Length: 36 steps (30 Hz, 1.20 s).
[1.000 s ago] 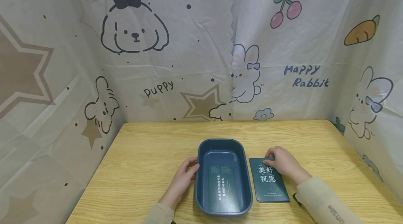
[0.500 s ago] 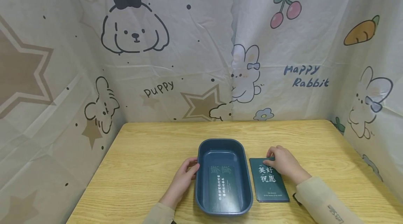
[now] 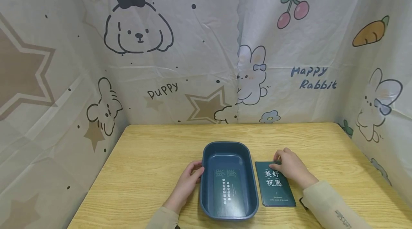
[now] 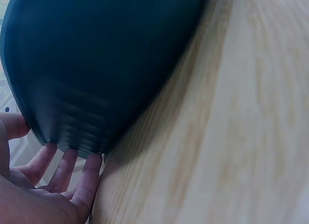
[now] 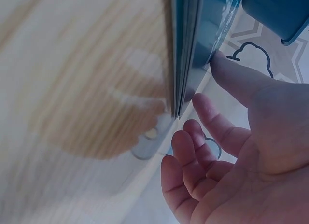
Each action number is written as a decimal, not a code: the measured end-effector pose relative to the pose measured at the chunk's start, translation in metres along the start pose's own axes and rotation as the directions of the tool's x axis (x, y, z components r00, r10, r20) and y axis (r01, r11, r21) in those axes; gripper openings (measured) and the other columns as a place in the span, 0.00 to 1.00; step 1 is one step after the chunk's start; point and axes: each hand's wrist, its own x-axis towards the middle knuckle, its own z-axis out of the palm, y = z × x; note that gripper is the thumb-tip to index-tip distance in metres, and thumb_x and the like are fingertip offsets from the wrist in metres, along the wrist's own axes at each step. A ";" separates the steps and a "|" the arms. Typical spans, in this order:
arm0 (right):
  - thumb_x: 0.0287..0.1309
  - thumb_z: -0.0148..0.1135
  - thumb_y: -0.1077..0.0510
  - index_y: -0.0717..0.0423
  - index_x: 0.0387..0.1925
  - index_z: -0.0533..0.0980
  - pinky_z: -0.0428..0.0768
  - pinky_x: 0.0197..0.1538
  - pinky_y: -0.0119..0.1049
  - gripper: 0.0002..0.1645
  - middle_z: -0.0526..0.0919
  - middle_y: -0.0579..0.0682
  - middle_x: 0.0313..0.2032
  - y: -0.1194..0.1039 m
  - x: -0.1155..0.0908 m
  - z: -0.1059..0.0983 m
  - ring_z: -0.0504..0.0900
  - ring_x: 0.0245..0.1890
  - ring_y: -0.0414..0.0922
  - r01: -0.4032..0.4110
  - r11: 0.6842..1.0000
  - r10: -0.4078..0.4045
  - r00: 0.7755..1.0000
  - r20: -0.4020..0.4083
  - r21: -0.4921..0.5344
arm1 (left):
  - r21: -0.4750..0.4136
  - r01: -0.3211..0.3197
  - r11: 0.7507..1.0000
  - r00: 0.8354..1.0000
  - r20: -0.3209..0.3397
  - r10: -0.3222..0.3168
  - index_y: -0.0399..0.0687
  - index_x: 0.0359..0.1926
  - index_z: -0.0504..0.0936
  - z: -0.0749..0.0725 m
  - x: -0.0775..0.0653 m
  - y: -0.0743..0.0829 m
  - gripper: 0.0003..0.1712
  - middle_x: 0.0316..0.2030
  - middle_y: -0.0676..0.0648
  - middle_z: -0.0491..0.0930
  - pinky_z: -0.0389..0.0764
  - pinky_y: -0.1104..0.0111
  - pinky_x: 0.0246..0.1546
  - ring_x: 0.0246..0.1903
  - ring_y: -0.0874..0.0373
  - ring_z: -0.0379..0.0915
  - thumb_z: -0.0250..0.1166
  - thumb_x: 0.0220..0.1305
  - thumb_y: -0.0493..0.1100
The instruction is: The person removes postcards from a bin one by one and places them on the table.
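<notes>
In the head view, a deep blue rectangular tray (image 3: 210,150) stands on the table, with a dark green printed card (image 3: 236,189) lying flat inside it. My left hand (image 3: 187,182) is at the tray's left side. The left wrist view shows those fingertips (image 4: 94,161) against the outer wall and the thumb at the rim. Right of the tray lies a stack of green cards (image 3: 278,195) with white lettering. My right hand (image 3: 291,166) pinches the stack's far edge, thumb on the top card's face and index finger at its edge. The other right fingers (image 5: 183,147) are loosely bent.
A wood-grain table (image 3: 154,150) carries everything. Behind it and at both sides hangs a pale curtain (image 3: 199,61) printed with cartoon animals, stars and fruit. The tray and the card stack lie close together, a narrow gap between them.
The right index finger has shifted slightly to the right along the stack's far edge. Left hand, tray and cards stay in place.
</notes>
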 end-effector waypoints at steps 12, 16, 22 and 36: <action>0.50 0.69 0.50 0.54 0.31 0.77 0.76 0.34 0.44 0.14 0.74 0.51 0.31 -0.001 0.001 -0.001 0.70 0.28 0.46 -0.006 1.000 0.005 1.000 0.011 0.011 | 0.014 -0.004 1.000 1.000 0.005 0.004 0.34 0.61 0.68 0.000 -0.006 0.012 0.24 0.57 0.32 0.71 0.75 0.49 0.54 0.53 0.45 0.69 0.52 0.70 0.45; 0.53 0.67 0.51 0.53 0.31 0.77 0.75 0.32 0.43 0.11 0.74 0.51 0.30 -0.007 0.000 -0.004 0.70 0.28 0.45 -0.002 0.999 0.003 1.000 -0.011 0.054 | 0.009 0.007 1.000 1.000 0.005 -0.007 0.36 0.61 0.69 -0.001 0.002 -0.001 0.24 0.57 0.34 0.71 0.75 0.50 0.53 0.53 0.45 0.69 0.52 0.70 0.46; 0.56 0.64 0.54 0.51 0.28 0.77 0.74 0.30 0.41 0.07 0.75 0.49 0.28 -0.021 -0.001 -0.010 0.71 0.28 0.44 0.055 0.995 -0.042 0.988 -0.147 0.086 | 0.019 0.018 1.000 1.000 -0.006 -0.017 0.42 0.62 0.69 -0.001 0.015 -0.023 0.27 0.58 0.37 0.72 0.76 0.52 0.52 0.53 0.49 0.70 0.54 0.69 0.53; 0.52 0.68 0.57 0.48 0.28 0.77 0.78 0.34 0.41 0.06 0.76 0.44 0.27 -0.079 -0.005 -0.010 0.72 0.30 0.41 0.247 0.949 -0.193 0.947 -0.258 0.194 | 0.011 0.009 1.000 1.000 -0.004 -0.009 0.40 0.62 0.69 -0.002 0.012 -0.021 0.28 0.58 0.35 0.71 0.76 0.52 0.52 0.52 0.48 0.70 0.53 0.69 0.52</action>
